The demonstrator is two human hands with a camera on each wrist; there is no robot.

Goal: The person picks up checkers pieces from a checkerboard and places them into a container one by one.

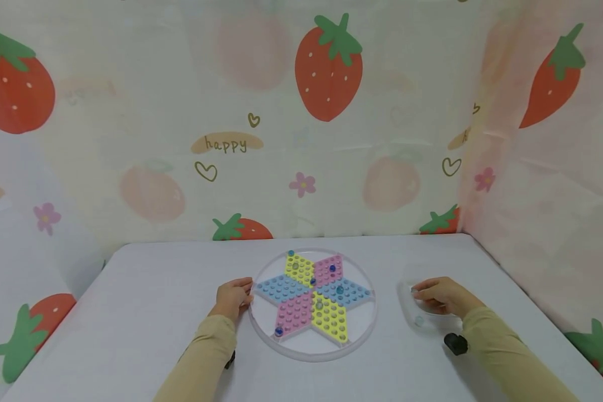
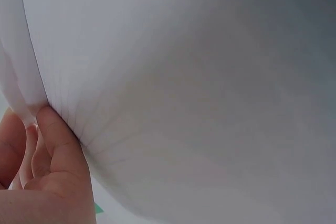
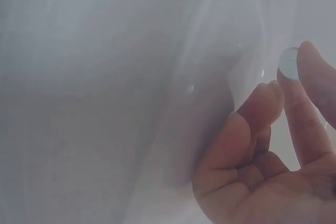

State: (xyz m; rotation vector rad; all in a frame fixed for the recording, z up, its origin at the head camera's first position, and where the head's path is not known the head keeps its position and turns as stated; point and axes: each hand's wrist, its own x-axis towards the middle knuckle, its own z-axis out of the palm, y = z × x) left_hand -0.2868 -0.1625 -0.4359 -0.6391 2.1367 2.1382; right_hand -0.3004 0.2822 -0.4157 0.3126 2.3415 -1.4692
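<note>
Head view: nearest to me, to the right of the round clear plastic board (image 1: 309, 357), a pale glass marble (image 1: 419, 321) lies in a shallow clear plastic container (image 1: 403, 298). Just past that marble, also right of the board, the right hand (image 1: 444, 296) is narrowed to a pinch: in the right wrist view I see the thumb and one finger on a small greenish-clear glass ball (image 3: 289, 63), the other fingers bent toward the palm. Whether the ball is inside the container or just above it, I can't tell.

Being round, it gives me no long axis to line up; I judge that direction is what counts here. The board lies to the ball's left, apart from it, with white tablecloth (image 1: 387, 346) between. The right hand has the ball; the left hand (image 1: 231, 300) is well away, on the board's far side from it, its bent fingers seeming to grip the left rim.

The ball looks smooth and translucent, partly covered by the thumb. The board bears a pitted six-pointed star (image 1: 296, 312) in yellow, pink and light blue, with a dark blue marble (image 1: 278, 331) at its near left tip and a teal marble (image 1: 291, 253) at a far tip. Behind the board hangs a strawberry-print cloth (image 1: 281, 195).
</note>
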